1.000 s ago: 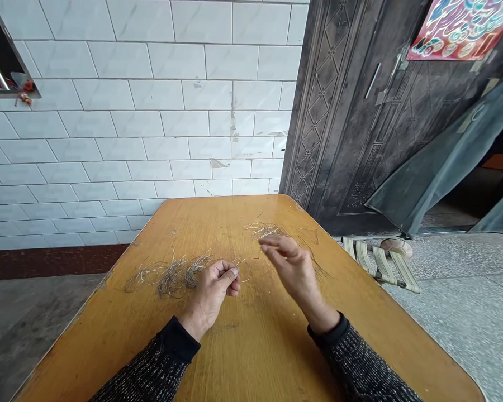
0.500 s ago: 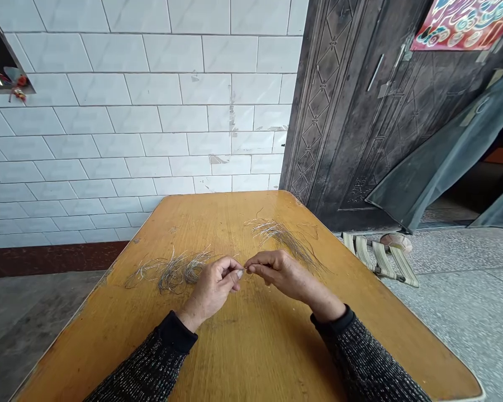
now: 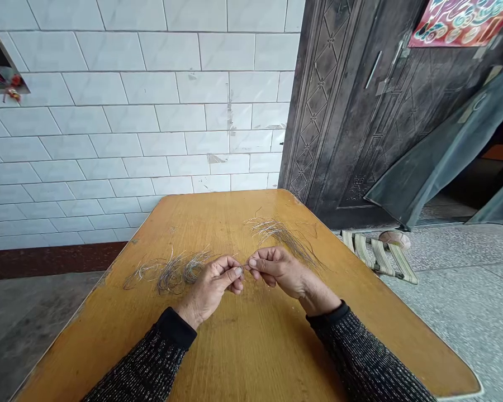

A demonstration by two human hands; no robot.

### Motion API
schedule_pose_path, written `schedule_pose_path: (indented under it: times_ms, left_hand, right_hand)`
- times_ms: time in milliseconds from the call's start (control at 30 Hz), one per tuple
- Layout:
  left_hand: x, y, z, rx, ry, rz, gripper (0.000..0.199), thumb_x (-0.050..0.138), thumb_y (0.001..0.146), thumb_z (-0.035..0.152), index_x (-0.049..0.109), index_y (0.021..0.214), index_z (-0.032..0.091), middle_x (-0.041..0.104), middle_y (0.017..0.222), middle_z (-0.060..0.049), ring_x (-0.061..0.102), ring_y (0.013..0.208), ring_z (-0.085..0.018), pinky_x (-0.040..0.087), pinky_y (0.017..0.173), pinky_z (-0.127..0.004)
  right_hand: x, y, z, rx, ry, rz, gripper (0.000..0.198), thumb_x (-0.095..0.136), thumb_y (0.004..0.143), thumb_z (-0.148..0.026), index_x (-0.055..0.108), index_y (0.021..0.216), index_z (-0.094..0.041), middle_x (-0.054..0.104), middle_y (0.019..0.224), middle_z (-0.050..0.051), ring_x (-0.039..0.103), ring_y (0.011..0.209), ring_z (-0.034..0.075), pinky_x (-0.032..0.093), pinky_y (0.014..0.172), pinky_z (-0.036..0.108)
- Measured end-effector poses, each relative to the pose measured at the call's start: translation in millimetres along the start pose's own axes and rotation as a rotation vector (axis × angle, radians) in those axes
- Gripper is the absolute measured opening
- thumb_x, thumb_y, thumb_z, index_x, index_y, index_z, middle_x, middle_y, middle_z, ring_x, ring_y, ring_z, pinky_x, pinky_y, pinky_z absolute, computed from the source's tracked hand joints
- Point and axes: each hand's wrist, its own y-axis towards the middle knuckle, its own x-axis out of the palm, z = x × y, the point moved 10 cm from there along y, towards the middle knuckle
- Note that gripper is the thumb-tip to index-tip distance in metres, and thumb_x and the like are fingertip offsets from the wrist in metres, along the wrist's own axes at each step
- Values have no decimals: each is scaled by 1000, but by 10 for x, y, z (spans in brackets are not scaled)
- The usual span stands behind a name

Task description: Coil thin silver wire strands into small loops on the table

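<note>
Over the middle of the wooden table, my left hand and my right hand meet almost fingertip to fingertip. Both pinch a thin wire, of which only a short bit shows between the fingers. Just beyond my left hand lie tangled, coiled wires in several small bundles. Past my right hand is a looser bundle of straighter wires, spread toward the right. The rest of the pinched wire is mostly hidden by my fingers.
A white tiled wall stands behind the table's far edge, with a dark carved door to its right. On the floor at right sits a low striped-strap stool. A grey-green curtain hangs by the doorway.
My right hand has rolled over, so its thumb now lies on top of the pinch. My left hand has stayed nearly in place.
</note>
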Motion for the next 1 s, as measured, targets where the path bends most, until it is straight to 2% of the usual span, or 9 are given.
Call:
schedule_pose_path:
  times_ms: [133,300,467,567,733,833,1000]
  left_hand:
    - [-29,2,-16,-22,-33,11,17,61,73,31,55,72,16,54,59,3,49,52,-7,38,53,-20]
    - [28,-16,-19,-59,80,-81,25,56,77,39,58,73,14,59,69,-1,52,50,-7,38,47,-20]
    - [33,-21,-27,-73,141,-79,25,56,77,37,58,73,13,59,70,-2,37,38,-2,25,38,-18]
    - [45,-15,-37,-62,80,-53,24,58,76,36,56,69,13,54,63,1,37,40,-2,26,39,-17]
    - [64,-14,-123,-111,-145,-24,24,65,69,34,52,66,14,51,58,4,34,39,-1,23,38,-16]
    - [95,-25,-131,-140,-194,-61,24,67,68,33,53,65,14,51,58,4,34,38,-1,23,38,-16]
    - [109,-47,-123,-188,-189,-119,19,68,70,29,59,68,12,57,65,0,41,44,-2,24,37,-14]
  right_hand:
    - [-49,-3,-41,-11,-139,-2,28,65,66,-42,62,65,-14,59,58,-2,35,38,3,25,37,18]
    - [-62,11,29,31,-246,15,20,62,66,-35,62,63,-15,57,54,-3,35,40,4,25,38,18]
    - [4,27,99,46,-334,-21,17,58,67,-29,63,61,-14,56,54,-2,36,41,4,26,39,19]
    - [-3,19,98,50,-301,-30,19,58,69,-32,62,61,-14,57,55,-2,35,41,4,25,39,19]
    - [-23,-7,115,64,-248,-80,23,62,69,-36,63,63,-14,56,51,-4,27,37,3,18,36,19]
    - [-30,-15,124,74,-237,-84,22,64,67,-36,64,63,-14,55,49,-4,25,37,3,16,36,19]
    - [-35,-19,73,73,-174,-33,24,67,64,-38,64,61,-14,59,52,-3,32,36,3,20,36,19]
